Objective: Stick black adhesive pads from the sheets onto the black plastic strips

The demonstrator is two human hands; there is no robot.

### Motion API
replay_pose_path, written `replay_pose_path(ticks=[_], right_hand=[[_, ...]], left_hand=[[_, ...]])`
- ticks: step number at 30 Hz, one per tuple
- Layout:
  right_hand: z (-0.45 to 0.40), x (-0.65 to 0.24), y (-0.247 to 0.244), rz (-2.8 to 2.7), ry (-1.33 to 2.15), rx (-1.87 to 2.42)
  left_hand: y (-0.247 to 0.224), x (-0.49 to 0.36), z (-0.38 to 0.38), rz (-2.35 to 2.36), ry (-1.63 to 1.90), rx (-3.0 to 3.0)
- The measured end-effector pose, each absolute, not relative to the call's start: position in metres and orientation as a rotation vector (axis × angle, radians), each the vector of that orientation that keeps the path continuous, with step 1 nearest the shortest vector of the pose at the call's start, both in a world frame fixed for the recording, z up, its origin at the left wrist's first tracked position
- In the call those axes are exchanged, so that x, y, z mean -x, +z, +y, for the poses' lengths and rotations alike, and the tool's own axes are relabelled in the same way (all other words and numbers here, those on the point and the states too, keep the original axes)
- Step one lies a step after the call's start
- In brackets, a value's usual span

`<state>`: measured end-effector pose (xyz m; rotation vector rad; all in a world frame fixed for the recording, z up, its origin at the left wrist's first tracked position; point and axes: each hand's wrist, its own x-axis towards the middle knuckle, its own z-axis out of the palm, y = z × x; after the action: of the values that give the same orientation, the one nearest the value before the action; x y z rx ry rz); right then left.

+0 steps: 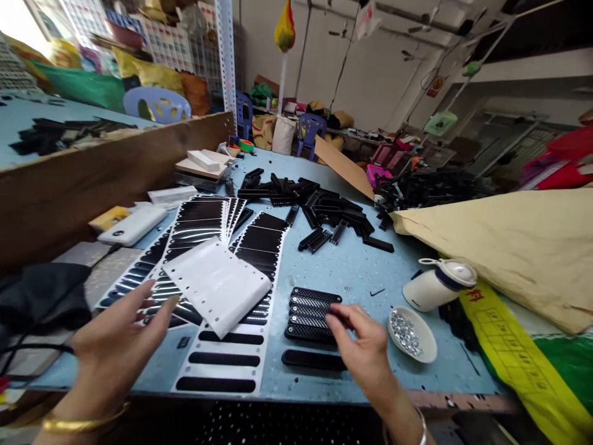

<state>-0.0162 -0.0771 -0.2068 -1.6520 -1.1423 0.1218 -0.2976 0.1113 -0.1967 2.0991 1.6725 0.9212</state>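
My left hand is raised over the left of the table, thumb and fingers apart, holding nothing. Close to it lies a white sheet with small holes, resting on sheets of long black stickers. My right hand has its thumb and forefinger drawn together at the right end of a row of black bars with a woven-look surface and small screws. Whether the fingertips grip a bar or something small is hidden. One plain black bar lies just nearer to me, partly behind the hand.
A white bowl of small metal screws and a cream lidded cup stand at right. A hex key lies beyond the bars. Black parts are heaped farther back. A wooden board edges the left; a white power bank lies there.
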Motion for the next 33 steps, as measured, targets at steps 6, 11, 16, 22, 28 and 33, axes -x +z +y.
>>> replay_pose_path(ticks=[6, 11, 16, 22, 28, 33], right_hand=[[-0.096, 0.057, -0.223, -1.392, 0.146, 1.538], [-0.106, 0.056, -0.233, -1.468, 0.1, 1.504], [-0.132, 0.034, -0.241, -1.468, 0.015, 1.556], [-0.148, 0.006, -0.235, -1.252, 0.148, 1.638], [-0.138, -0.025, -0.257, -1.018, 0.369, 1.644], [-0.137, -0.017, -0.27, -1.048, 0.388, 1.683]], left_hand=[[-0.191, 0.225, 0.03, 0.934, 0.504, -1.571], [-0.221, 0.192, 0.008, 0.763, 0.36, -1.248], [-0.233, 0.193, 0.012, 0.792, 0.325, -1.194], [-0.235, 0.199, 0.021, 1.063, 0.511, -1.615], [-0.251, 0.189, 0.042, 1.007, 0.701, -2.089], [-0.262, 0.178, 0.038, 0.903, 0.642, -2.119]])
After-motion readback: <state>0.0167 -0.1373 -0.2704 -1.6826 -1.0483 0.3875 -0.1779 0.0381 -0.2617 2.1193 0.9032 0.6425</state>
